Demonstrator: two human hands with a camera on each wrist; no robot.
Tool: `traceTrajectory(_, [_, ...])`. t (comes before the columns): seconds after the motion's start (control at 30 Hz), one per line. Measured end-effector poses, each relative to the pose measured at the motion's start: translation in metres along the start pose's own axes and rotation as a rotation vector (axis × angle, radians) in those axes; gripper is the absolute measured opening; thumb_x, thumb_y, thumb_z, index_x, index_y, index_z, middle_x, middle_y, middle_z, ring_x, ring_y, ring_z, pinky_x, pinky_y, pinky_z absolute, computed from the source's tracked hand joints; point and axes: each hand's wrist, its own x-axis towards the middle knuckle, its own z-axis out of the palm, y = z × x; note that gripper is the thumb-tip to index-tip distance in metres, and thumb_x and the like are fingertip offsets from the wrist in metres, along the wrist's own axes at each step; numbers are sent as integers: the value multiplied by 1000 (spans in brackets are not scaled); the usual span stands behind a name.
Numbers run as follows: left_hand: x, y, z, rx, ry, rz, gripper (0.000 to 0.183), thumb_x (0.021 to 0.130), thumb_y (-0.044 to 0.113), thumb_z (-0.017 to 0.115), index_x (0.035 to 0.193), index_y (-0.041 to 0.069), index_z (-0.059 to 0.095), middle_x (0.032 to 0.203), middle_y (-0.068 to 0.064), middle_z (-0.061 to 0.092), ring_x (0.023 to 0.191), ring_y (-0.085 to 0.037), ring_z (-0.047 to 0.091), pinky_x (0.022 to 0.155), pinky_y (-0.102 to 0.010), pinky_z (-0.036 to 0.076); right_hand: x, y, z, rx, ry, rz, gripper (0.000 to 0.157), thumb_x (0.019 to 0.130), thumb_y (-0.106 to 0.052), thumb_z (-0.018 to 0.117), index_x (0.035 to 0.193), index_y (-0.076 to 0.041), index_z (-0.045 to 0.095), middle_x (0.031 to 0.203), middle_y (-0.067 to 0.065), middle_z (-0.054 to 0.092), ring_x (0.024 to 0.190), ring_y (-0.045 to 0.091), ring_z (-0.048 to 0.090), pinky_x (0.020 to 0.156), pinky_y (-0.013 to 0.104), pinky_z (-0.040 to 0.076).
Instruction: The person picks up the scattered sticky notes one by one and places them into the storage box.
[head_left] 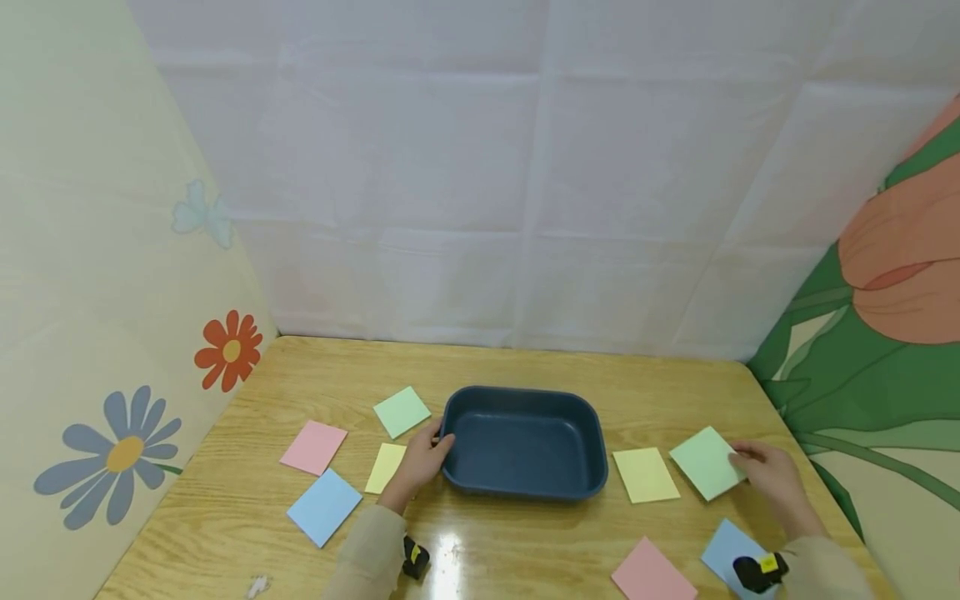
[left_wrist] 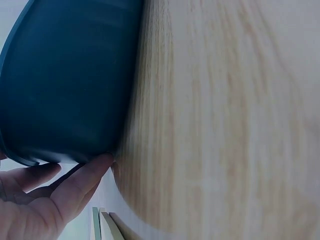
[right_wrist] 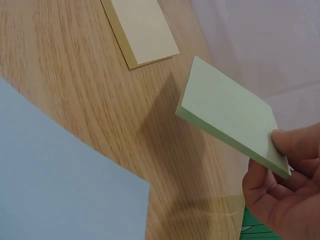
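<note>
A dark blue rectangular plastic basin lies in the middle of the table. My left hand grips its left end, with the thumb over the rim; in the left wrist view the fingers reach along the outer wall. My right hand pinches a pale green sticky note pad by one corner, thumb on top and fingers beneath. That pad is tilted and lifted off the table, casting a shadow on the wood. Nearest to it are a yellow pad and a blue pad, partly hidden by the right wrist.
A pink pad lies at the front right. Left of the basin are another green pad, a yellow pad, a pink pad and a blue pad. A small white scrap sits near the front edge. White cloth hangs behind.
</note>
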Motion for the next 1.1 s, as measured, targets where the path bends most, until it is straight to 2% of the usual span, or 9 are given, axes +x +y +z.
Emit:
traceTrajectory(0.1, [0,0,0,1,0,-3,41,95,7,47,132,-9,41,126,-29,47,104,-42,54,82,-45,50,5,8,0,8,-8,-10,45,92,-17,51,121,17,46,100,20,55,76,7,49,57,24,46])
traceTrajectory(0.33, [0,1,0,1,4,2,41,95,7,47,131,-10,41,125,-29,48,104,-41,54,81,-45,50,37,63,14,-36,46,-76,48,94,-29,49,122,10,50,106,20,55,73,1,49,59,21,48])
traceTrajectory(0.5, [0,0,0,13,0,-5,41,95,8,46,133,-8,41,127,-28,48,106,-40,53,82,-46,49,41,65,17,-41,41,-90,52,95,-35,47,123,8,50,109,20,55,75,1,50,60,22,48])
traceTrajectory(0.67, [0,1,0,23,6,2,41,95,7,47,132,-9,41,125,-28,49,105,-40,53,82,-46,49,44,64,19,-37,28,-106,56,94,-39,48,124,7,50,114,20,53,79,-4,47,62,17,47])
traceTrajectory(0.83, [0,1,0,21,4,-7,41,95,8,46,133,-8,41,127,-27,48,107,-41,52,84,-48,48,49,64,22,-37,29,-111,58,93,-42,48,125,6,50,116,20,52,83,-1,46,64,15,46])
traceTrajectory(1.1, [-1,1,-1,22,-6,-6,41,96,8,45,133,-8,41,128,-27,47,108,-41,51,84,-47,48,56,65,25,-36,37,-145,56,93,-42,47,124,4,51,114,18,53,82,3,50,63,20,49])
